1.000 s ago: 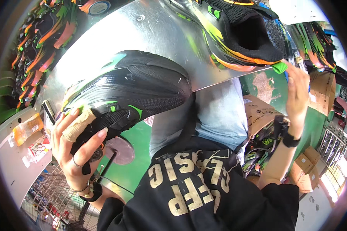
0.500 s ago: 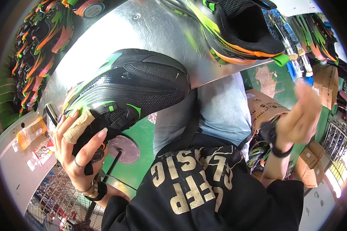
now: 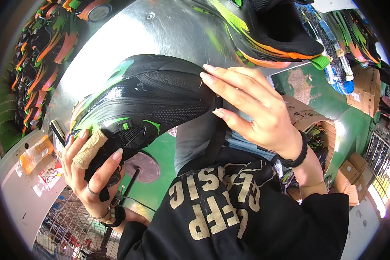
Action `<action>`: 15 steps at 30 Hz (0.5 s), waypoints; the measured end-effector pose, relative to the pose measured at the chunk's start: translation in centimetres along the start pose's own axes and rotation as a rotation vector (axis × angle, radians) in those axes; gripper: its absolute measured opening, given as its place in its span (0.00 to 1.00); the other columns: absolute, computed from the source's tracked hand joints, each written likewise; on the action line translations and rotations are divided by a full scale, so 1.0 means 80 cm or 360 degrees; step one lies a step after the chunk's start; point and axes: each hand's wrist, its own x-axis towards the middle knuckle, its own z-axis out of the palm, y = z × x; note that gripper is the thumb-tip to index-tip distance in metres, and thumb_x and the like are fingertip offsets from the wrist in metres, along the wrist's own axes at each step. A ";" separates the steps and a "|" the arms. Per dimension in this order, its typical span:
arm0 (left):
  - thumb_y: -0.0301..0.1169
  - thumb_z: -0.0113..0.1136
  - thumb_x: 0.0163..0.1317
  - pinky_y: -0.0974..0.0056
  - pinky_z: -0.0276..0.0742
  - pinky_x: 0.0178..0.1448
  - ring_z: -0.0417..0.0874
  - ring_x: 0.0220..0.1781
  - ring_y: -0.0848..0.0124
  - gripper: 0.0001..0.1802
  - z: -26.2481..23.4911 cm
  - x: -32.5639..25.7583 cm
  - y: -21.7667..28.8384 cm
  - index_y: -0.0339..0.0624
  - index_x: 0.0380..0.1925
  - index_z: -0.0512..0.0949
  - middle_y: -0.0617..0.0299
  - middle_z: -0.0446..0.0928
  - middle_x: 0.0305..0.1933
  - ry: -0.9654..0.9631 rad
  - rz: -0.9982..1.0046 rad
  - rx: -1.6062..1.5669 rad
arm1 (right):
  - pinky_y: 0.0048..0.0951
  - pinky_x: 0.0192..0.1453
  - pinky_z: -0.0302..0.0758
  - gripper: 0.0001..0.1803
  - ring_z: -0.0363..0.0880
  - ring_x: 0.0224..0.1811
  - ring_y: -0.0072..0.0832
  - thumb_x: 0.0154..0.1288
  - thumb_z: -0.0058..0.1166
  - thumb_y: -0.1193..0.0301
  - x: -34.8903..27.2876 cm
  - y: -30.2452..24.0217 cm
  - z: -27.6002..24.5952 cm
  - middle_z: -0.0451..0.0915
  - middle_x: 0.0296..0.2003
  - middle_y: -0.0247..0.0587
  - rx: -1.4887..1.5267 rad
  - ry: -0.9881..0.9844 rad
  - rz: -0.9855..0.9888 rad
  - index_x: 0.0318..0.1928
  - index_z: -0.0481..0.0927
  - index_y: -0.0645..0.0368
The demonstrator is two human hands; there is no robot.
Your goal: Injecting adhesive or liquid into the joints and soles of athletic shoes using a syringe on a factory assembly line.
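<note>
A black sneaker [image 3: 160, 93] with green accents is held tilted over the near edge of the metal table [image 3: 169, 30]. My left hand [image 3: 91, 173] grips it at its left end, fingers wrapped round the opening and a tan wrap on one finger. At the rounded black end, the fingertips of my right hand [image 3: 255, 108] touch the surface, fingers stretched out and slightly apart. Another black sneaker [image 3: 268, 32], with an orange and green sole edge and a green heel tab, rests on the table at the far right.
Stacked sneakers [image 3: 52, 56] fill the far left. An orange bottle [image 3: 37, 154] lies on a white ledge. Below is a wire fan [image 3: 78, 225]. Brushes [image 3: 338, 56] with a blue bristle head and cardboard boxes [image 3: 362, 91] are at the right.
My right hand has moved left from the brushes to the sneaker's rounded end, its fingers now touching it. The left hand keeps its hold on the sneaker.
</note>
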 end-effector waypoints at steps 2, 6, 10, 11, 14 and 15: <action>0.27 0.69 0.32 0.44 0.72 0.57 0.78 0.54 0.54 0.27 0.002 0.000 -0.002 0.61 0.39 0.83 0.60 0.78 0.45 -0.0017 0.0000 -0.0023 | 0.34 0.52 0.75 0.24 0.77 0.47 0.35 0.54 0.61 0.73 -0.001 0.000 0.002 0.79 0.50 0.39 -0.0002 -0.0009 0.0002 0.54 0.79 0.58; 0.27 0.69 0.30 0.44 0.72 0.58 0.78 0.55 0.53 0.29 -0.006 0.001 -0.005 0.60 0.40 0.83 0.58 0.78 0.46 -0.0065 0.0000 -0.0044 | 0.34 0.48 0.77 0.17 0.79 0.45 0.37 0.52 0.63 0.74 -0.005 -0.002 -0.001 0.81 0.46 0.41 0.0004 0.0147 -0.0029 0.45 0.81 0.62; 0.27 0.70 0.27 0.43 0.71 0.59 0.77 0.56 0.53 0.30 -0.004 0.002 -0.009 0.58 0.41 0.83 0.58 0.78 0.47 -0.0055 0.0000 -0.0069 | 0.32 0.42 0.78 0.07 0.81 0.38 0.38 0.53 0.63 0.76 -0.017 -0.009 -0.020 0.83 0.38 0.43 0.0107 0.0291 0.0093 0.34 0.81 0.64; 0.26 0.70 0.26 0.43 0.71 0.59 0.77 0.56 0.53 0.31 -0.002 0.002 -0.011 0.58 0.41 0.83 0.57 0.78 0.47 -0.0060 0.0012 -0.0070 | 0.32 0.41 0.78 0.06 0.81 0.37 0.38 0.55 0.62 0.76 -0.021 -0.010 -0.026 0.83 0.36 0.43 0.0154 0.0319 0.0154 0.33 0.81 0.64; 0.26 0.70 0.25 0.43 0.70 0.58 0.76 0.57 0.52 0.33 -0.004 0.005 -0.012 0.57 0.42 0.82 0.57 0.78 0.48 -0.0063 0.0030 -0.0059 | 0.31 0.37 0.77 0.05 0.81 0.33 0.37 0.58 0.60 0.73 -0.038 -0.011 -0.036 0.83 0.33 0.43 0.0099 0.0354 0.0114 0.32 0.81 0.63; 0.26 0.71 0.25 0.44 0.70 0.58 0.76 0.57 0.51 0.33 -0.005 0.007 -0.011 0.56 0.42 0.82 0.56 0.78 0.49 -0.0071 0.0022 -0.0054 | 0.31 0.36 0.76 0.06 0.81 0.32 0.36 0.59 0.60 0.72 -0.046 -0.009 -0.040 0.83 0.33 0.43 0.0075 0.0342 0.0103 0.32 0.81 0.63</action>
